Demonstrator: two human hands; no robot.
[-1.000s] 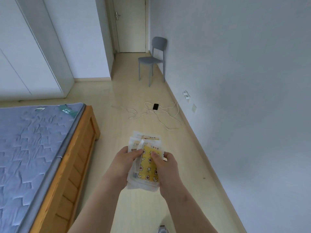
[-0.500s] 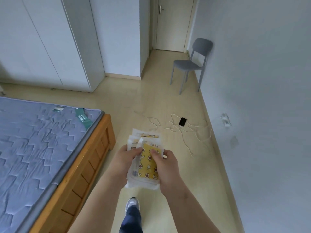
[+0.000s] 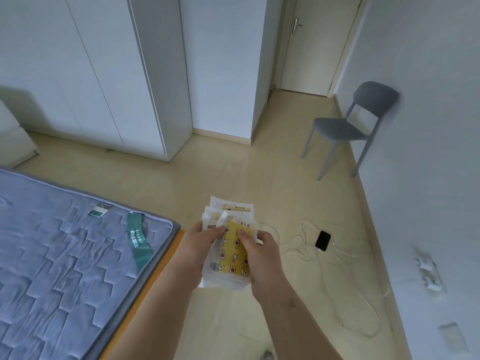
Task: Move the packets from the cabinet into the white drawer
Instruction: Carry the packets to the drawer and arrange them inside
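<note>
1. White wardrobe [image 3: 104, 74] fills the far left of my feed, doors closed.
2. Blue-grey mattress [image 3: 65, 255] lies near left.
3. Grey chair [image 3: 342, 131] stands far right.
4. Left hand [image 3: 197, 245] and right hand [image 3: 265, 258] each grip a side of the packets [image 3: 233, 253], a stack held mid-scene above the floor [image 3: 233, 165], thumbs on the yellow top one.
5. I see a black phone [image 3: 323, 240] on the floor, just right of the hands.

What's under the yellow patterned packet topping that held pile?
More white plastic-wrapped packets, top edges fanning out past the yellow patterned packet. It and the gripping left hand and right hand hide the rest; count unclear.
</note>
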